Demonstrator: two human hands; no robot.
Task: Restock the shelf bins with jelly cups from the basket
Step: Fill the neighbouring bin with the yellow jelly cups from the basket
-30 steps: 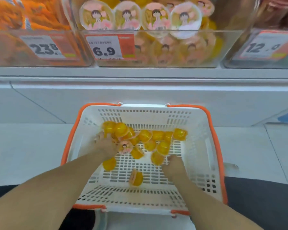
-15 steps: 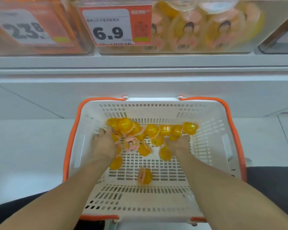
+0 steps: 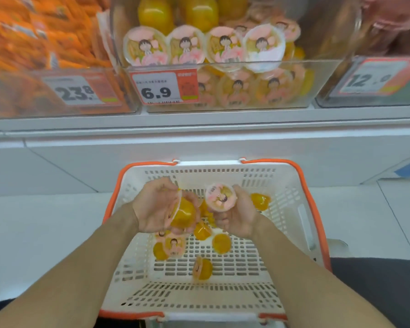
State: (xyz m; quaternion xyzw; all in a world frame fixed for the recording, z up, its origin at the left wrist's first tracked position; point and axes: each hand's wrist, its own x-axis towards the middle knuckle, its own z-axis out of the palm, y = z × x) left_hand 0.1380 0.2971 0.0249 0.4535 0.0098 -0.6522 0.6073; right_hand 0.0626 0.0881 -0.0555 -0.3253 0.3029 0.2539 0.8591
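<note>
Left hand (image 3: 156, 207) cupped, right hand (image 3: 239, 215) curled — raised

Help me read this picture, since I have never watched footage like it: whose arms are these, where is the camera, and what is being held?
There is no machine here. A person wears a camera on the head, so you look forward and down along their own two bare arms. Below them stands a white basket with an orange rim, holding loose yellow jelly cups. The left hand grips one yellow jelly cup on its side. The right hand holds another cup with its pink picture lid facing the camera. Above, on a white shelf, a clear bin marked 6.9 is stocked with the same cups, with other bins on either side.
</note>
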